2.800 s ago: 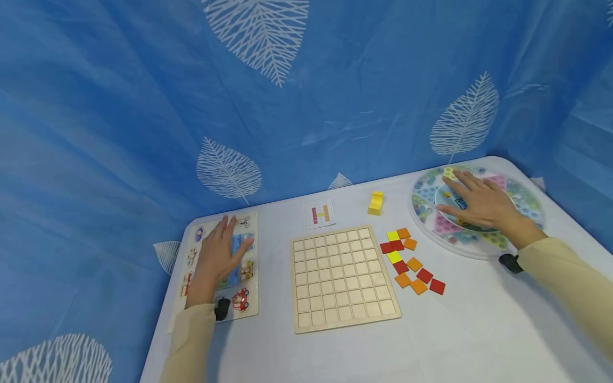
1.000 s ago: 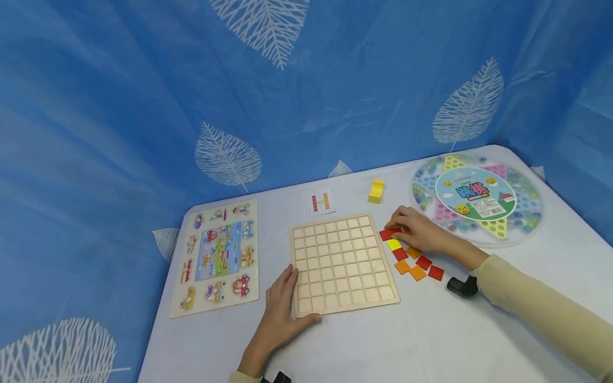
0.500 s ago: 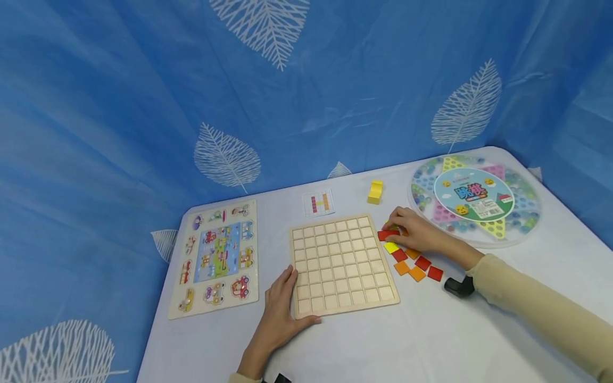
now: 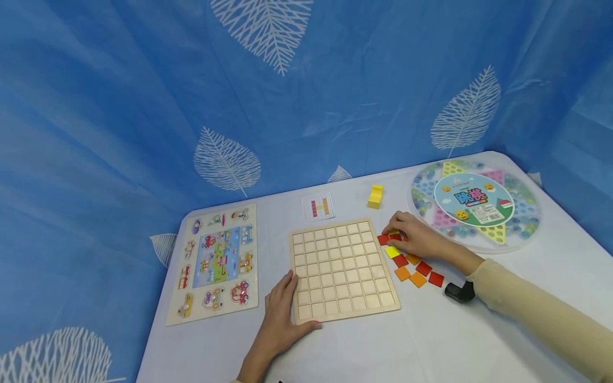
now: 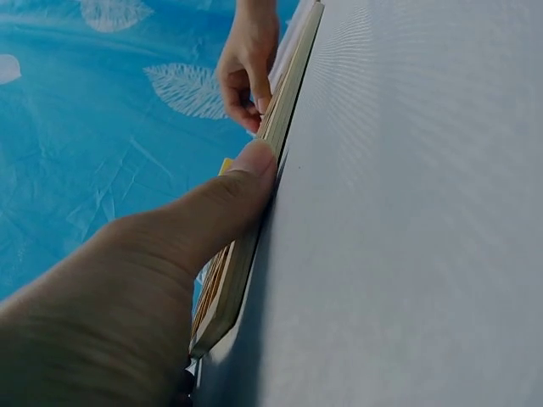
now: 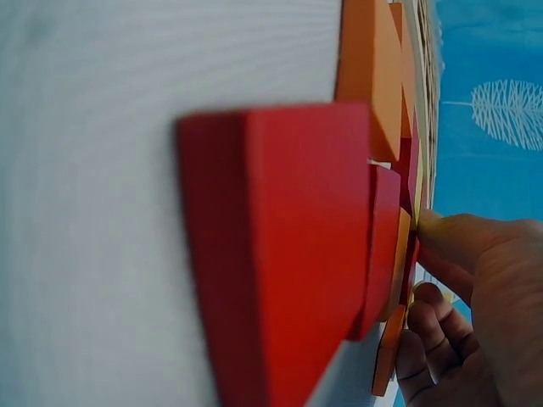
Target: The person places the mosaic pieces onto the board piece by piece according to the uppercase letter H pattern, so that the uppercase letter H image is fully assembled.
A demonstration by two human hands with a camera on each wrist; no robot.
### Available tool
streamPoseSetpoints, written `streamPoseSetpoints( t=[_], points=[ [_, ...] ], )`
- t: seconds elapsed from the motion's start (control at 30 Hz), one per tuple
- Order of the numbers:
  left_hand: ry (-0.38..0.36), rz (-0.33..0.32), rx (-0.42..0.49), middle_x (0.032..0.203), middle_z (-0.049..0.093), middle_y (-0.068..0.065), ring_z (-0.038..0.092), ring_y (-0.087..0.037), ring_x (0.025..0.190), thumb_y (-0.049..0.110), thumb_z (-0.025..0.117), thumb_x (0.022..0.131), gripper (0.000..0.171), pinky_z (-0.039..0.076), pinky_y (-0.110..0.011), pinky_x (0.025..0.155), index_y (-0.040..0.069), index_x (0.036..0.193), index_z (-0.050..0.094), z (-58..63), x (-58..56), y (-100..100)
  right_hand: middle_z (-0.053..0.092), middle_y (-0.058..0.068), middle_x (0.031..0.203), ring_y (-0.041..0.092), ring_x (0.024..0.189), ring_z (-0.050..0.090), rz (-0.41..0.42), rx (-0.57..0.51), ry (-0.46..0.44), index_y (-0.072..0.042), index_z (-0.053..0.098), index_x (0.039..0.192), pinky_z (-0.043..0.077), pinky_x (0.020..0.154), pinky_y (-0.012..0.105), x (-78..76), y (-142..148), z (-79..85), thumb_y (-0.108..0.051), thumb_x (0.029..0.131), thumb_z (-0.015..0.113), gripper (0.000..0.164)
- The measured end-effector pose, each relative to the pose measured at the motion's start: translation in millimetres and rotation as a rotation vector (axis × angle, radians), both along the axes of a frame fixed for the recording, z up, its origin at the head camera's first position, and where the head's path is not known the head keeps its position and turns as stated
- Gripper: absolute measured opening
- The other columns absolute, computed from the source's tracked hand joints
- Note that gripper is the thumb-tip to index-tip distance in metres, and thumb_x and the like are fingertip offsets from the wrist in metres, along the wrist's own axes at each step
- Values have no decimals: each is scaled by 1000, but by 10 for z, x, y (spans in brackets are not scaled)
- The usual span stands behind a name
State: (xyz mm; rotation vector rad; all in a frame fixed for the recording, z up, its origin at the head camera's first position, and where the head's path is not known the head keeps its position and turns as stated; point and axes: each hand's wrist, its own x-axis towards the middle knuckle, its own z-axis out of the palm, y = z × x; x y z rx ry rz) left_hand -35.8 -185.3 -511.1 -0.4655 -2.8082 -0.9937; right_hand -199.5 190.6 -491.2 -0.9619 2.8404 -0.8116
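My left hand (image 4: 280, 314) rests at the near left corner of a wooden grid board (image 4: 344, 268), with the fingers along its left side. In the left wrist view the thumb presses against the board's edge (image 5: 246, 254). Right of the board, my right hand (image 4: 415, 234) bends over a cluster of small square tiles. Its thumb and fingers pinch a red tile (image 4: 395, 237), partly hidden beneath them. Another red tile (image 4: 382, 240) and a yellow tile (image 4: 392, 252) lie beside the fingertips. Close to the right wrist camera is a further red tile (image 6: 305, 229).
A picture card (image 4: 318, 207) lies behind the board, with a yellow block (image 4: 375, 196) to its right. A wooden peg puzzle (image 4: 220, 255) lies at the left. At the back right is a round Chinese checkers set (image 4: 474, 199) with marbles. Blue curtain (image 4: 335, 106) hangs behind the table.
My left hand has come from the puzzle to the board's corner, my right from the checkers set to the tiles. Over the last half second the red tiles under my right fingers shift slightly.
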Motion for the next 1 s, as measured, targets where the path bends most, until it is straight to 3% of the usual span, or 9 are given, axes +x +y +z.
streamPoseSetpoints(
  t=[0.33, 0.63, 1.0],
  points=[
    [29, -1, 13, 157, 31, -16, 33, -33, 141, 51, 88, 62, 115, 25, -49, 104, 2, 151, 34, 2, 6, 18, 55, -1, 102, 14, 93, 47, -33, -9, -31, -15, 72, 109, 44, 79, 32, 15, -33, 21, -21, 86, 76, 25],
    [28, 2, 2, 157, 32, -17, 33, -34, 141, 49, 89, 62, 113, 25, -49, 105, 2, 150, 35, 7, 12, 36, 56, -2, 98, 13, 90, 47, -34, 4, 3, -15, 73, 104, 44, 79, 32, -8, -71, -16, -20, 85, 77, 20],
    [-15, 19, 16, 157, 32, -16, 32, -35, 142, 51, 89, 61, 119, 25, -52, 107, 1, 152, 30, 4, 8, 49, 56, -1, 97, 15, 91, 49, -20, -27, 25, -15, 74, 102, 46, 80, 35, 18, -63, -22, -18, 84, 78, 19]
  ],
)
